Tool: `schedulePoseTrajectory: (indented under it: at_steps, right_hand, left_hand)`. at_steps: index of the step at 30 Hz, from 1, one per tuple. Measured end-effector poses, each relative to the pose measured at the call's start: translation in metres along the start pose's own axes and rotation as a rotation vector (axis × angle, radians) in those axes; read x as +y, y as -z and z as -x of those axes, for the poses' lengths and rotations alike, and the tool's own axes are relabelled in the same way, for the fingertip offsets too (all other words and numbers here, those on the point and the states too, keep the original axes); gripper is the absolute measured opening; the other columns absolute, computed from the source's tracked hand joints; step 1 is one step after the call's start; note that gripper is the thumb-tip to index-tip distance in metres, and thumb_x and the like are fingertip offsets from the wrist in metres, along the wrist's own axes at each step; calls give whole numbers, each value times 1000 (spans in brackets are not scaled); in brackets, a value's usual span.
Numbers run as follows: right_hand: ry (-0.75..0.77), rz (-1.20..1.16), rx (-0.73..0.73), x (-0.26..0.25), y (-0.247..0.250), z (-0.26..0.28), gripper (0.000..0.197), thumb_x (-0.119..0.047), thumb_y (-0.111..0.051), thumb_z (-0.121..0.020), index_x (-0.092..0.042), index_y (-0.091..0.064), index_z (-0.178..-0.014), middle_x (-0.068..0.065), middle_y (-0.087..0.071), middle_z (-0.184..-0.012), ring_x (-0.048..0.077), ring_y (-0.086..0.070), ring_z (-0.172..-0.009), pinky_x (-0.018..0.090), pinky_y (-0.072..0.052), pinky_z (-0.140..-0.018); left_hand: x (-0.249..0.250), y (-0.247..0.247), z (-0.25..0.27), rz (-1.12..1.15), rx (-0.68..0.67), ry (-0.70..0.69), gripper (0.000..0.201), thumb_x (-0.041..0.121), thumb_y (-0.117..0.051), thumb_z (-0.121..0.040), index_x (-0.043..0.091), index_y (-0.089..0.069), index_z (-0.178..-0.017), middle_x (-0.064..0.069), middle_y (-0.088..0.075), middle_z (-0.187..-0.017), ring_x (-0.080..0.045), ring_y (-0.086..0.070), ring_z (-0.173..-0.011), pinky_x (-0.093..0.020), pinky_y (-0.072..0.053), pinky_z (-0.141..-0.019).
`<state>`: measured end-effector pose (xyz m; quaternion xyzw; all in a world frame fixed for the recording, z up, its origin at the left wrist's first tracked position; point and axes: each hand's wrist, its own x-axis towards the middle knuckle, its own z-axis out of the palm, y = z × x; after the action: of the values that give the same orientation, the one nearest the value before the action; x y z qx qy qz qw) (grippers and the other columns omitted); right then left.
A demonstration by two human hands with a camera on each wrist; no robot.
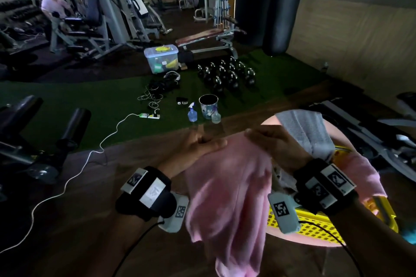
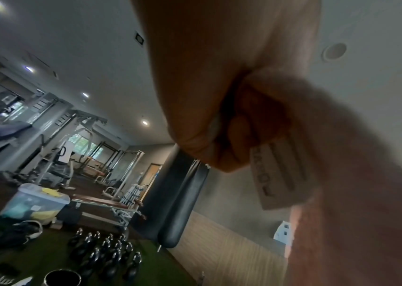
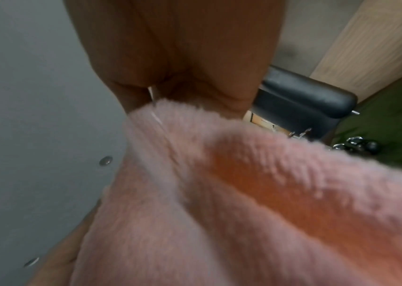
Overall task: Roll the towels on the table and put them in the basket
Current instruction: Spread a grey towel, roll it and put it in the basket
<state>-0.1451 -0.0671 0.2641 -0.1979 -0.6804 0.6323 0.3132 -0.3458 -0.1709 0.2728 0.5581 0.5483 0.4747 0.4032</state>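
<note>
A pink towel hangs in the air in front of me, held up by its top edge. My left hand pinches the left top corner; in the left wrist view the fingers curl on the towel beside its white label. My right hand grips the right top corner, and the fluffy pink towel fills the right wrist view. A yellow basket stands on the round pink table below my right wrist. A grey towel lies on the table behind it, and another pink towel is draped at the basket.
The floor is dark wood with green turf beyond. On the turf stand a metal cup, two spray bottles, several kettlebells, a clear storage box and a power strip with cables. Gym machines flank both sides; a person is far left.
</note>
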Motion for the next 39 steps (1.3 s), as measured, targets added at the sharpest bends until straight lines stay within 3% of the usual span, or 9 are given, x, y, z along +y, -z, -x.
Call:
schedulePoseTrajectory:
  at_steps: [6,9,12,16,20,23,27,33,39]
  right_hand:
    - [32,242,-143,12,-30,1,55,-47,-64,-86,8,-63,-91,27,-58,-76,20,-47,-72,47,-40,-55]
    - [53,12,53,-4,-18,1,36,-37,-64,-85,-2,-68,-76,8,-63,-70,16,-54,-66,31,-43,-55]
    - [60,-98,141,-10,-9,-1,27,-20,-62,-88,-2,-62,-68,5,-60,-62,12,-54,-56,22,-42,-51]
    - [4,83,87,6,-14,-7,60,-52,-75,-69,7,-63,-79,17,-57,-76,22,-49,-72,40,-37,-65]
    - [128,176,74,8,-19,-10,36,-37,-65,-87,-11,-67,-110,7,-70,-105,18,-64,-99,40,-51,-83]
    - [224,275,83,-1,-14,-16,21,-17,-65,-89,-10,-71,-108,4,-72,-104,11,-66,-98,26,-52,-86]
    - [262,347,70,-3,-7,-24,21,-19,-67,-84,-4,-73,-97,8,-73,-97,24,-68,-92,42,-53,-84]
    - [208,151,379,-18,5,-39,12,-18,-61,-84,-17,-72,-87,3,-71,-82,19,-65,-78,38,-55,-70]
    - [30,707,-5,-10,-21,-39,61,-62,-58,-81,-2,-67,-79,-1,-49,-63,2,-38,-55,25,-31,-51]
  left_hand:
    - [9,-2,-9,48,41,-43,50,36,-76,-77,-1,-48,-58,0,-43,-51,-12,-36,-51,-27,-27,-52]
    - [-2,-2,-6,105,-57,49,57,37,-80,-73,-12,-60,-95,-31,-64,-92,-29,-57,-80,-43,-42,-74]
    - [-13,-1,-5,232,56,65,35,23,-68,-84,2,-66,-112,-24,-65,-114,-29,-60,-101,-46,-45,-92]
    - [-7,-8,-15,274,277,-19,15,16,-59,-93,15,-74,-93,-5,-69,-90,-15,-60,-88,-31,-47,-80]
    - [3,-16,-22,-110,189,-211,19,8,-60,-91,23,-69,-84,14,-66,-71,6,-55,-70,-15,-42,-63]
    - [1,-19,-27,-266,135,-219,14,21,-64,-88,25,-69,-76,12,-64,-67,5,-51,-64,-23,-39,-58]
    - [0,-18,-28,-217,122,-125,34,47,-65,-79,14,-73,-82,-5,-72,-78,-11,-62,-70,-35,-46,-62]
    - [-9,-25,-21,32,106,-98,13,4,-53,-95,3,-65,-95,0,-64,-81,0,-57,-72,-16,-43,-66]
    - [2,-11,-22,9,158,-132,18,5,-54,-94,13,-67,-85,11,-67,-74,1,-58,-73,-16,-42,-66]
